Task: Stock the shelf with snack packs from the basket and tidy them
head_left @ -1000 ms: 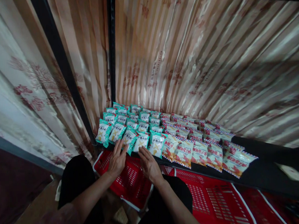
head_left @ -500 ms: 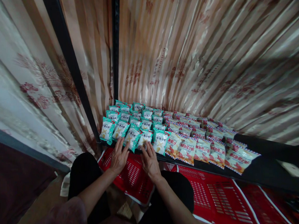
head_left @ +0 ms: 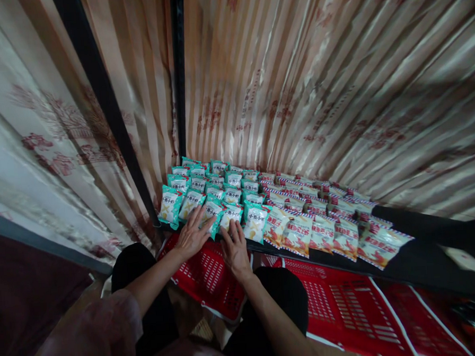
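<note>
Touching teal packets (head_left: 256, 221) at the front of the black shelf (head_left: 411, 238), your left hand (head_left: 192, 238) and right hand (head_left: 236, 253) rest loosely open, gripping nothing.

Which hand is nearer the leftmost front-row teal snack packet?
Left: the left hand is below and right of that teal snack packet; the right hand is farther right.
</note>
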The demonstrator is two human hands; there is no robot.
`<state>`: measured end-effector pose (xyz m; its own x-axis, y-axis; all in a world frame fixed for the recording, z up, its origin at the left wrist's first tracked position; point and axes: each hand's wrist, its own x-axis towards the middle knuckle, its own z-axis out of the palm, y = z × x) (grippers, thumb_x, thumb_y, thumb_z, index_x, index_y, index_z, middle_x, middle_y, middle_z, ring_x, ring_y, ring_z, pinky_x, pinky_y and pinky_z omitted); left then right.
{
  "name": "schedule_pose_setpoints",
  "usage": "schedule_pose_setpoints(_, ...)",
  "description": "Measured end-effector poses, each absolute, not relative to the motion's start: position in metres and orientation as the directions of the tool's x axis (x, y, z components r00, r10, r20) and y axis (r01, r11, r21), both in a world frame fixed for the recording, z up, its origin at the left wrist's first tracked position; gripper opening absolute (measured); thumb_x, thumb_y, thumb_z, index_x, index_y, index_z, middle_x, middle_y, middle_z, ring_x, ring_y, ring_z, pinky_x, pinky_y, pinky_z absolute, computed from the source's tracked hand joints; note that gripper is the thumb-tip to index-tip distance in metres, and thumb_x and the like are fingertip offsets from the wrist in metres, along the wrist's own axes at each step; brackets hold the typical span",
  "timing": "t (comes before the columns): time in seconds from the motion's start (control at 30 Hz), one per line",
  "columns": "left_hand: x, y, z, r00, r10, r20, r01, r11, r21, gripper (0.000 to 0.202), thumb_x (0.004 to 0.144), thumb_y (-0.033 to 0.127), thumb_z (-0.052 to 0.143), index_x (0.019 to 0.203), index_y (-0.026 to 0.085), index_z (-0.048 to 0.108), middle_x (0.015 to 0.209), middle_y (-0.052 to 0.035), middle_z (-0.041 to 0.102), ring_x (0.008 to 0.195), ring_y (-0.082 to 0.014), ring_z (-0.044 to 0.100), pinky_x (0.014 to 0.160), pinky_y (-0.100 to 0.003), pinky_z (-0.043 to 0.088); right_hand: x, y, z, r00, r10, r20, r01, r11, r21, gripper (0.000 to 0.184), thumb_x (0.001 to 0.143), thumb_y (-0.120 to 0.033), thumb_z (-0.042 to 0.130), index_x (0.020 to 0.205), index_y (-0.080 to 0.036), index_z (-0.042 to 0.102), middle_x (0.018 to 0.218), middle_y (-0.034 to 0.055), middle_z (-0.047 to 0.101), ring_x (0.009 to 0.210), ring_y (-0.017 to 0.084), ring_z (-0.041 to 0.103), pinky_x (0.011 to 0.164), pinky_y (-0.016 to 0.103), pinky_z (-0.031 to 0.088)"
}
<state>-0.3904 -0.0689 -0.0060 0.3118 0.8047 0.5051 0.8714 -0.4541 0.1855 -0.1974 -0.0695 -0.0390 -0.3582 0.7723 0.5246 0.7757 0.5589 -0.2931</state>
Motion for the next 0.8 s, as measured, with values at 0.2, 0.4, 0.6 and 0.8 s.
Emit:
schedule_pose_setpoints(0.2,-0.386,-0.064,-0.012,0.37,0.79,0.489,0.863,-0.487,0.134,0.056,0.09,0.021,0.044,0.143,0.018,0.028,0.153,-0.0075,0.024,0.142,-0.022,0.01,0.112,-0.041,0.028,-0.201,-0.067,-0.04,-0.36,0.775,0.52,0.77,0.561,-0.303,0.052,0.087,-0.009,0.041,0.137,-0.023,0.041,0.155,0.0075,0.013,0.142,0.029,0.008,0.106,0.054,0.037)
schedule_pose_setpoints(0.4,-0.379,-0.061,-0.016,0.359,0.79,0.497,0.879,-0.466,0.105,0.057,0.09,0.023,0.043,0.144,0.016,0.026,0.151,-0.0076,0.027,0.142,-0.0212,0.014,0.114,-0.041,0.024,-0.198,-0.067,-0.038,-0.37,0.777,0.51,0.762,0.567,-0.311,0.053,0.088,-0.008,0.039,0.139,-0.023,0.038,0.154,0.008,0.018,0.142,0.027,0.009,0.106,0.054,0.036)
schedule_pose_setpoints(0.6,-0.373,-0.058,-0.022,0.338,0.803,0.49,0.896,-0.434,0.094,0.056,0.09,0.021,0.041,0.144,0.016,0.027,0.152,-0.0071,0.026,0.142,-0.022,0.013,0.115,-0.043,0.021,-0.196,-0.063,-0.044,-0.377,0.753,0.539,0.742,0.594,-0.312,0.052,0.089,-0.011,0.039,0.139,-0.023,0.038,0.154,0.0086,0.019,0.142,0.028,0.011,0.106,0.056,0.035)
schedule_pose_setpoints(0.8,-0.373,-0.056,-0.027,0.328,0.801,0.5,0.902,-0.424,0.087,0.056,0.091,0.021,0.04,0.144,0.017,0.024,0.152,-0.0069,0.024,0.142,-0.0227,0.012,0.114,-0.048,0.02,-0.201,-0.065,-0.042,-0.349,0.747,0.566,0.77,0.573,-0.282,0.05,0.091,-0.015,0.039,0.14,-0.022,0.036,0.153,0.0107,0.022,0.142,0.029,0.014,0.104,0.057,0.035)
